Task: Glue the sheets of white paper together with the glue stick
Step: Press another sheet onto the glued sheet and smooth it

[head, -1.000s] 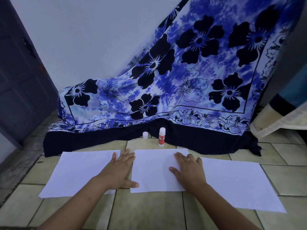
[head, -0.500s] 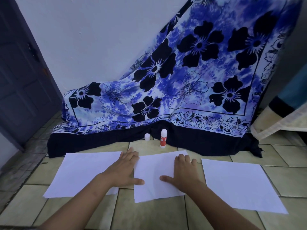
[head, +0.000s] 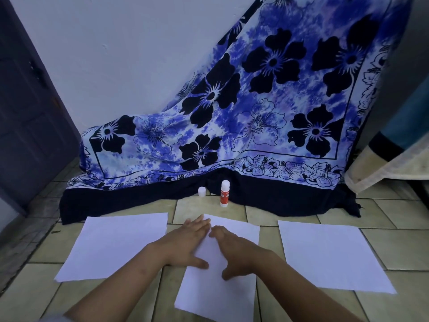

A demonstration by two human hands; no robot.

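Hands have drawn together at centre frame. My left hand point(head: 183, 246) and right hand point(head: 236, 252) press flat on the middle sheet point(head: 222, 293), each grip spread open and clutching nothing. That sheet has slid lower and skewed. The glue stick point(head: 224, 194) stands above, untouched, so I judge gluing hasn't started.

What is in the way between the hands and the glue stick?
Nothing visible. The left hand and right hand lie flat on the middle sheet. The glue stick stands upright just beyond it, with only bare tile between. A small white cap stands apart, to its left.
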